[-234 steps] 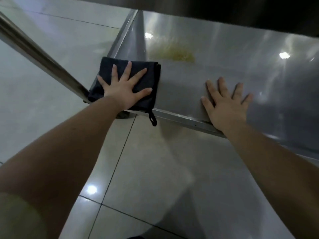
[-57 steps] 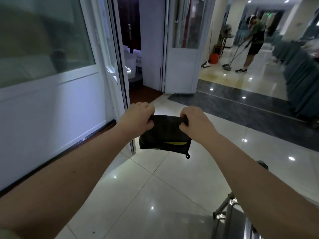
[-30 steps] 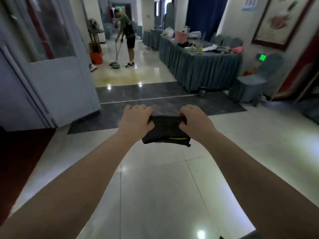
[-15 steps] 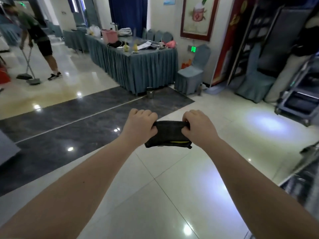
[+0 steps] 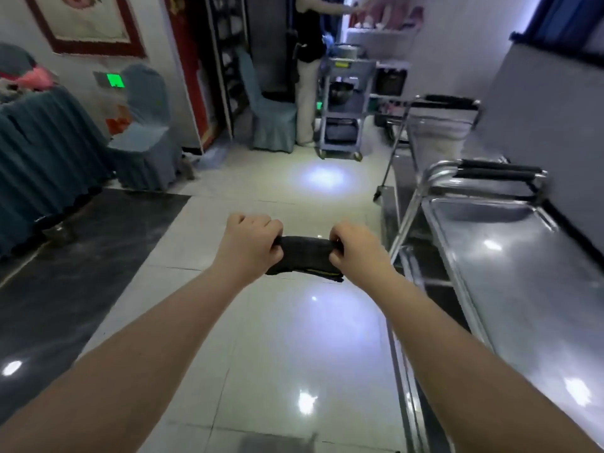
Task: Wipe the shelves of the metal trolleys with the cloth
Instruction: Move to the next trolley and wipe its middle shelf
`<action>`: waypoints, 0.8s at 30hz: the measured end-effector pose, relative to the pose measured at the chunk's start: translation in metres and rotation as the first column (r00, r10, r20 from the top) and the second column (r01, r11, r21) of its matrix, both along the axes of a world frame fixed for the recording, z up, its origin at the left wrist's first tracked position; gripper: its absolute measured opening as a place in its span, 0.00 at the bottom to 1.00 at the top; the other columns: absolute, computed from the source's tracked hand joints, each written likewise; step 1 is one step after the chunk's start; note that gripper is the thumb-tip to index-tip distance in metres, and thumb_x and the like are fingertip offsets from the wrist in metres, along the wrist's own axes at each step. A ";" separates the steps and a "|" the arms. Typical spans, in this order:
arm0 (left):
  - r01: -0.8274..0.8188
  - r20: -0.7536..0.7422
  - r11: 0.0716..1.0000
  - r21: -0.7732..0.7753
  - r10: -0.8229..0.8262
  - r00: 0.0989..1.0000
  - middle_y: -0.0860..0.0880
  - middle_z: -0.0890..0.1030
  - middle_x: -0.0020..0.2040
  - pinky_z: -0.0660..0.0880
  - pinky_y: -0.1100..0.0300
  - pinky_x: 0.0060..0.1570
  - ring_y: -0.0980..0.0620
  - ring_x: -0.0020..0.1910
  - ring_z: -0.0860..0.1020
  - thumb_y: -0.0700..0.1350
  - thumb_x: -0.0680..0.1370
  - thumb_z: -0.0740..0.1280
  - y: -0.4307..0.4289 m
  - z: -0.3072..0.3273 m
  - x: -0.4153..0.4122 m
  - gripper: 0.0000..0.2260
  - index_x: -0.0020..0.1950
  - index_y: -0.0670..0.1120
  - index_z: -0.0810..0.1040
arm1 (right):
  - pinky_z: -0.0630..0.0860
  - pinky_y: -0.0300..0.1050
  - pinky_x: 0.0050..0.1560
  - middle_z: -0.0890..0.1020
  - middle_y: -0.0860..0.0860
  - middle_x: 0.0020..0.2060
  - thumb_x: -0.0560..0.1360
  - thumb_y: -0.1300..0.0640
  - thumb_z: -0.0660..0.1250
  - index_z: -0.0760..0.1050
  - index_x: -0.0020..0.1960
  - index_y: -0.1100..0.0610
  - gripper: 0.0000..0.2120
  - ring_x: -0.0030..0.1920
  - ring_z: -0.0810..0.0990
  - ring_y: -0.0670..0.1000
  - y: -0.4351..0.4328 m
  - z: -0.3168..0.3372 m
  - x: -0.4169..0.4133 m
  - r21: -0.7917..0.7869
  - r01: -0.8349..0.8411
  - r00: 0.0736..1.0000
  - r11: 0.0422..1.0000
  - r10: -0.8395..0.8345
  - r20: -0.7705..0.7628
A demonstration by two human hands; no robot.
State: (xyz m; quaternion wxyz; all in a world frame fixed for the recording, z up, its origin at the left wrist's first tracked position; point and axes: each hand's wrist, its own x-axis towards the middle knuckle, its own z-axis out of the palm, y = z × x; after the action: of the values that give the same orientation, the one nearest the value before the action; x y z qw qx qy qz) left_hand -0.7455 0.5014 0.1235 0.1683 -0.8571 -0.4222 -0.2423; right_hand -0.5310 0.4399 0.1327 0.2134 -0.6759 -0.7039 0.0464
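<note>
I hold a folded black cloth point(image 5: 305, 256) out in front of me over the tiled floor. My left hand point(image 5: 250, 245) grips its left end and my right hand point(image 5: 354, 248) grips its right end, fingers curled round it. A metal trolley point(image 5: 523, 289) stands to my right, its shiny top shelf level with my right forearm and its black-padded handle at the far end. A second metal trolley point(image 5: 438, 125) stands behind it along the wall.
A grey cart point(image 5: 346, 103) with a bowl on it stands ahead, a person point(image 5: 309, 70) beside it. Covered chairs point(image 5: 147, 138) and a skirted table point(image 5: 42, 148) line the left side. Pale tiles run ahead between them.
I have left the first trolley's shelf, picked the cloth up in both hands and turned right across the hall. Metal trolleys have come into view on my right.
</note>
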 end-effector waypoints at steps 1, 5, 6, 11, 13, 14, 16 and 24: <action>0.055 0.012 0.998 -0.016 -0.055 0.998 0.51 0.74 0.30 0.58 0.54 0.40 0.45 0.30 0.74 0.43 0.62 0.66 0.019 -0.003 0.016 0.04 0.35 0.47 0.75 | 0.73 0.54 0.47 0.76 0.54 0.44 0.72 0.62 0.65 0.74 0.48 0.60 0.05 0.47 0.73 0.56 0.005 -0.001 0.010 -0.008 0.062 0.998 0.998 -0.062 0.017; 0.248 0.055 0.959 -0.137 -0.243 0.969 0.51 0.75 0.32 0.53 0.56 0.41 0.45 0.33 0.75 0.42 0.63 0.68 0.075 -0.009 0.090 0.04 0.35 0.46 0.75 | 0.74 0.52 0.50 0.76 0.53 0.45 0.73 0.59 0.67 0.75 0.48 0.58 0.05 0.48 0.73 0.54 0.018 -0.009 0.059 -0.015 0.293 0.956 0.956 -0.293 0.000; 0.281 0.036 0.945 -0.165 -0.279 0.960 0.51 0.76 0.32 0.56 0.56 0.41 0.45 0.34 0.75 0.42 0.64 0.70 0.085 -0.011 0.110 0.04 0.36 0.46 0.76 | 0.74 0.51 0.49 0.75 0.52 0.45 0.73 0.59 0.67 0.74 0.48 0.57 0.04 0.48 0.73 0.54 0.022 -0.013 0.073 -0.026 0.346 0.938 0.938 -0.346 -0.010; 0.427 -0.075 0.879 -0.211 -0.450 0.890 0.49 0.76 0.33 0.64 0.53 0.40 0.44 0.33 0.75 0.44 0.64 0.70 0.138 -0.020 0.205 0.05 0.36 0.46 0.75 | 0.72 0.49 0.46 0.74 0.51 0.44 0.72 0.62 0.65 0.74 0.46 0.57 0.04 0.48 0.72 0.55 0.051 -0.027 0.150 -0.065 0.504 0.861 0.861 -0.507 -0.037; 0.484 -0.109 0.841 -0.243 -0.519 0.848 0.49 0.75 0.33 0.66 0.52 0.40 0.44 0.33 0.75 0.46 0.64 0.66 0.159 -0.021 0.239 0.05 0.37 0.46 0.74 | 0.73 0.52 0.47 0.74 0.51 0.45 0.71 0.63 0.64 0.74 0.46 0.57 0.04 0.48 0.72 0.55 0.063 -0.032 0.178 -0.094 0.539 0.837 0.837 -0.544 -0.054; 0.509 -0.129 0.821 -0.258 -0.551 0.824 0.49 0.75 0.33 0.66 0.52 0.41 0.44 0.33 0.75 0.45 0.64 0.66 0.170 -0.022 0.256 0.05 0.37 0.46 0.74 | 0.73 0.52 0.47 0.74 0.51 0.45 0.71 0.64 0.64 0.73 0.46 0.57 0.05 0.48 0.72 0.54 0.069 -0.034 0.191 -0.106 0.558 0.822 0.823 -0.565 -0.065; 0.545 -0.143 0.798 -0.258 -0.589 0.795 0.50 0.74 0.33 0.67 0.51 0.42 0.44 0.33 0.74 0.44 0.64 0.68 0.189 -0.020 0.289 0.04 0.37 0.46 0.74 | 0.72 0.51 0.45 0.74 0.49 0.44 0.70 0.64 0.64 0.73 0.45 0.56 0.05 0.49 0.71 0.54 0.079 -0.041 0.215 -0.104 0.603 0.784 0.791 -0.611 -0.107; 0.637 -0.023 0.709 -0.303 -0.673 0.739 0.53 0.76 0.34 0.63 0.52 0.46 0.47 0.36 0.76 0.43 0.65 0.72 0.254 -0.044 0.383 0.06 0.38 0.49 0.77 | 0.69 0.49 0.46 0.73 0.47 0.42 0.71 0.65 0.65 0.73 0.44 0.56 0.05 0.47 0.70 0.52 0.120 -0.065 0.268 -0.090 0.733 0.645 0.674 -0.731 -0.220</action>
State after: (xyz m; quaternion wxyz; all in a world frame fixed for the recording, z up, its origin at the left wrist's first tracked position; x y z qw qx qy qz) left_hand -0.3629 0.7551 0.0790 -0.0223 -0.9797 -0.1075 -0.1679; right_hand -0.2627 0.5596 0.0677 0.2992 -0.8908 -0.3403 0.0342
